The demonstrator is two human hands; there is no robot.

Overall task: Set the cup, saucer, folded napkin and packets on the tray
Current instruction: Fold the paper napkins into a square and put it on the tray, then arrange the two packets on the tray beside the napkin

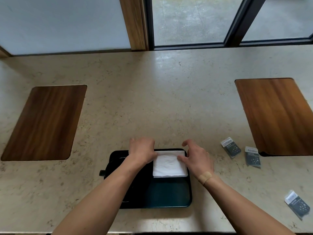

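A black tray [169, 192] lies on the beige stone counter near its front edge. A white folded napkin [169, 166] rests flat in the tray's far right part. My left hand [142, 150] lies over the napkin's left edge, fingers curled down. My right hand [196, 156] touches the napkin's right edge with thumb and fingers spread. Three grey packets lie on the counter to the right: one packet [231, 147], a second packet [252, 156] and a third packet [297, 204]. Under my left forearm sits a dark shape with a handle [102, 173], mostly hidden.
Two wooden inlay panels are set into the counter, the left panel [45, 122] and the right panel [277, 116]. A window and a wooden post [133, 22] stand behind the counter's far edge.
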